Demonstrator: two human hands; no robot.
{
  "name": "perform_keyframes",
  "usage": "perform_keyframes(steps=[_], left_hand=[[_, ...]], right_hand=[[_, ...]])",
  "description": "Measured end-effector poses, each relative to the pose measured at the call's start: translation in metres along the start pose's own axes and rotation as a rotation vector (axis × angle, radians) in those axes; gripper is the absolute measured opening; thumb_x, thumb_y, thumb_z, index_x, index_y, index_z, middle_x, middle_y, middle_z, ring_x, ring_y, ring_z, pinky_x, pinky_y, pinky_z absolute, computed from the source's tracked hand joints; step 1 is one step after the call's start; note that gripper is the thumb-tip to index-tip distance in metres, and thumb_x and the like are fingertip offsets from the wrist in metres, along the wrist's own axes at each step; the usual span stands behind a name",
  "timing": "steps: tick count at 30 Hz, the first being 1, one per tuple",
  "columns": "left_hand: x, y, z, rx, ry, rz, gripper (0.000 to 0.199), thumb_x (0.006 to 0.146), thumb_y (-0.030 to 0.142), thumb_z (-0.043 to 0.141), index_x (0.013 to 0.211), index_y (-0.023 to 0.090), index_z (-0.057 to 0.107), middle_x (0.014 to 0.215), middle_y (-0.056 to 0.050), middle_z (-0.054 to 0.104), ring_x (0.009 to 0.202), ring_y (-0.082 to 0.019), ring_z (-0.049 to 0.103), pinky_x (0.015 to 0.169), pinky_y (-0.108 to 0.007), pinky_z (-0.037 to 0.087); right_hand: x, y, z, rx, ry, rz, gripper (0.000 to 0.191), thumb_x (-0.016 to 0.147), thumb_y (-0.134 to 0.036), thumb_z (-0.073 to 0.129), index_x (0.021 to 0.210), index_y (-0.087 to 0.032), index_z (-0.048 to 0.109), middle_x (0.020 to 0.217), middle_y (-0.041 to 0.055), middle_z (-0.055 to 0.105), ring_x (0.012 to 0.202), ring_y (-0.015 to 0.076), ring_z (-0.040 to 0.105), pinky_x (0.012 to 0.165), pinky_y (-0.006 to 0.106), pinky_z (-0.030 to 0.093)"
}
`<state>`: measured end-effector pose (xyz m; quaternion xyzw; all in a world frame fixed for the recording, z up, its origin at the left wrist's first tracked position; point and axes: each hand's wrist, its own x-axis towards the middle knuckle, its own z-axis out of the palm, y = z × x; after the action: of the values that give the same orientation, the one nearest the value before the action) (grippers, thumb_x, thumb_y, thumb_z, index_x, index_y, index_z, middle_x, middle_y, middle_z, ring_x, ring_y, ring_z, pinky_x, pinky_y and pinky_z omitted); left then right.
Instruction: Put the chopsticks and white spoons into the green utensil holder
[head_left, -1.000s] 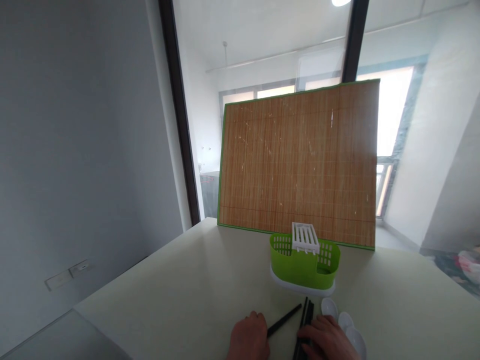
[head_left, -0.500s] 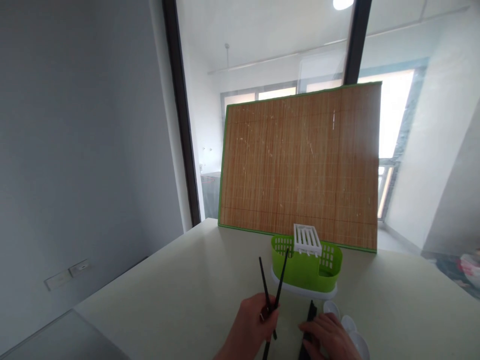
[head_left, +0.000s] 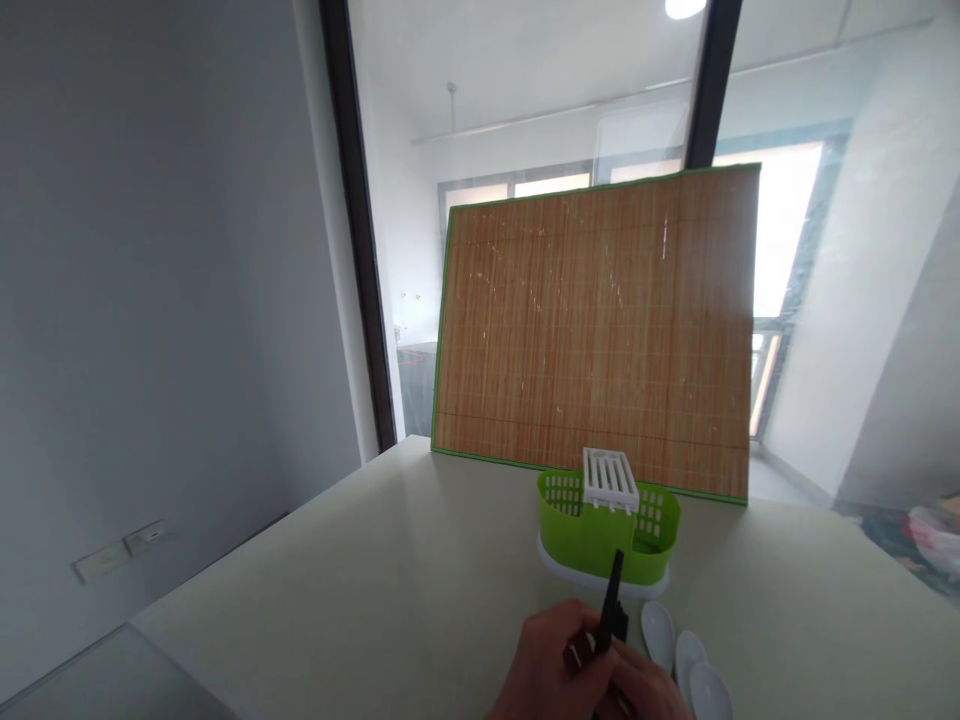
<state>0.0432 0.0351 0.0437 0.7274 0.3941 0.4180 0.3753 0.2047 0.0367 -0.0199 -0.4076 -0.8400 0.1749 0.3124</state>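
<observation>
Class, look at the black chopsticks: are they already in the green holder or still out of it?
Out. Both hands grip the black chopsticks in front of the green holder; their tips point up.

Bright daylight floods in through the window [head_left: 780, 260] behind, blowing it out, while the edges bend fisheye-style.

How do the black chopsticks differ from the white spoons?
The chopsticks are black, thin and straight; the spoons are white, broad and rounded. The chopsticks are raised off the table, gripped where both hands meet; the spoons lie flat, untouched. Both are near the green holder.
</observation>
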Motion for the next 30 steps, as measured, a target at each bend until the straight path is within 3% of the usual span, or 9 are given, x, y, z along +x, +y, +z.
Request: perform_keyframes(steps=[5, 10, 15, 18, 21, 25, 27, 30], left_hand=[[0.003, -0.004, -0.009, -0.154, -0.041, -0.056, 0.016, 0.076, 0.026, 0.058, 0.085, 0.014, 0.064, 0.06, 0.002, 0.057, 0.045, -0.007, 0.048, 0.043, -0.017, 0.04], [0.001, -0.009, -0.01, -0.119, -0.021, -0.044, 0.017, 0.076, 0.025, 0.059, 0.084, 0.015, 0.069, 0.069, -0.001, 0.06, 0.05, -0.008, 0.053, 0.047, -0.017, 0.044], [-0.001, -0.004, -0.019, 0.018, -0.012, 0.053, 0.013, 0.075, 0.025, 0.064, 0.083, 0.019, 0.073, 0.077, -0.002, 0.064, 0.065, -0.011, 0.059, 0.056, -0.017, 0.047], [0.007, 0.009, -0.037, 0.053, 0.037, 0.084, 0.012, 0.077, 0.025, 0.064, 0.083, 0.02, 0.073, 0.075, -0.001, 0.066, 0.066, -0.011, 0.059, 0.058, -0.017, 0.046], [0.032, 0.03, -0.067, 0.051, 0.167, 0.13, 0.016, 0.079, 0.03, 0.063, 0.088, 0.019, 0.072, 0.078, -0.002, 0.067, 0.067, -0.011, 0.06, 0.057, -0.018, 0.046], [0.091, 0.052, -0.099, 0.089, 0.319, 0.266, 0.022, 0.078, 0.034, 0.064, 0.091, 0.018, 0.071, 0.084, -0.003, 0.07, 0.074, -0.014, 0.062, 0.059, -0.02, 0.048], [0.124, 0.052, -0.102, 0.152, 0.293, 0.269, 0.026, 0.08, 0.036, 0.062, 0.096, 0.017, 0.07, 0.086, -0.003, 0.07, 0.076, -0.014, 0.063, 0.062, -0.021, 0.05], [0.165, 0.035, -0.094, 0.255, 0.2, 0.184, 0.029, 0.082, 0.033, 0.057, 0.099, 0.012, 0.068, 0.083, -0.005, 0.07, 0.073, -0.014, 0.063, 0.06, -0.023, 0.05]], right_hand=[[0.005, 0.012, 0.018, -0.079, -0.051, -0.018, 0.012, 0.083, -0.023, 0.049, 0.088, -0.023, 0.06, 0.09, 0.0058, 0.067, 0.078, 0.0169, 0.064, 0.067, 0.024, 0.048], [0.001, 0.03, 0.037, -0.226, -0.148, 0.038, 0.012, 0.078, -0.016, 0.054, 0.085, -0.023, 0.06, 0.087, 0.0025, 0.068, 0.081, 0.0179, 0.064, 0.074, 0.029, 0.045], [0.0, 0.027, 0.031, -0.27, -0.158, 0.058, 0.012, 0.074, -0.013, 0.057, 0.081, -0.023, 0.06, 0.085, 0.0006, 0.067, 0.079, 0.0168, 0.061, 0.073, 0.027, 0.043], [0.002, 0.02, 0.016, -0.332, -0.133, -0.005, 0.013, 0.075, -0.015, 0.058, 0.085, -0.023, 0.061, 0.081, 0.0001, 0.066, 0.076, 0.017, 0.06, 0.07, 0.027, 0.042], [0.003, 0.014, -0.003, -0.428, -0.067, -0.098, 0.022, 0.078, -0.015, 0.057, 0.097, -0.024, 0.06, 0.079, 0.0004, 0.066, 0.075, 0.0181, 0.061, 0.069, 0.029, 0.041], [0.002, 0.011, -0.021, -0.642, 0.093, -0.244, 0.012, 0.079, -0.015, 0.055, 0.086, -0.023, 0.062, 0.071, 0.0005, 0.065, 0.067, 0.0185, 0.06, 0.07, 0.033, 0.039], [0.002, 0.011, -0.023, -0.706, 0.148, -0.299, 0.009, 0.079, -0.016, 0.056, 0.078, -0.023, 0.061, 0.066, -0.0012, 0.063, 0.064, 0.0176, 0.059, 0.072, 0.033, 0.037], [0.001, 0.011, -0.021, -0.76, 0.206, -0.345, 0.012, 0.079, -0.016, 0.056, 0.071, -0.024, 0.059, 0.06, -0.003, 0.061, 0.059, 0.0161, 0.057, 0.073, 0.033, 0.035]])
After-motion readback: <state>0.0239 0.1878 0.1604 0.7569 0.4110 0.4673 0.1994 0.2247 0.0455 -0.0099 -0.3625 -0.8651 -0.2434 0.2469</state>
